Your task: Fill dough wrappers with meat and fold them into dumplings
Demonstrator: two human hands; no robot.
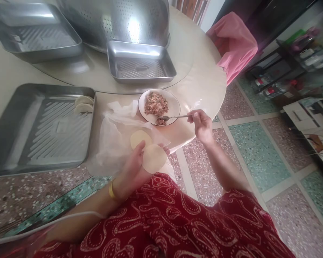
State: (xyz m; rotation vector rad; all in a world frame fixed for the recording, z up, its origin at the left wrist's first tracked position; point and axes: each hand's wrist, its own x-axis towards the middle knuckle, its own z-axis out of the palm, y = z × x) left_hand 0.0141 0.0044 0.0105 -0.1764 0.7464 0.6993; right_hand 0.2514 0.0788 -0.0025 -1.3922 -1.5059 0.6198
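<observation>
A round dumpling wrapper [154, 159] lies across the palm and fingers of my left hand [134, 166], my thumb resting at its edge. My right hand [203, 126] pinches the handle of a metal spoon [177, 116], whose bowl dips into minced filling [156, 103]. That filling sits on a white plate [174, 104] with a dark rim. Another wrapper [141, 139] rests on a crumpled plastic bag [111, 138] just beyond my left hand. To the left, folded dumplings [84, 104] lie in the right corner of a large metal tray [21, 125].
Two more metal trays, a smaller one [141, 77] and a larger one [54, 53], stand farther back beside a perforated metal colander [118, 21]. They rest on a round glass turntable [97, 77]. A pink cloth [235, 43] hangs over a chair at the far right.
</observation>
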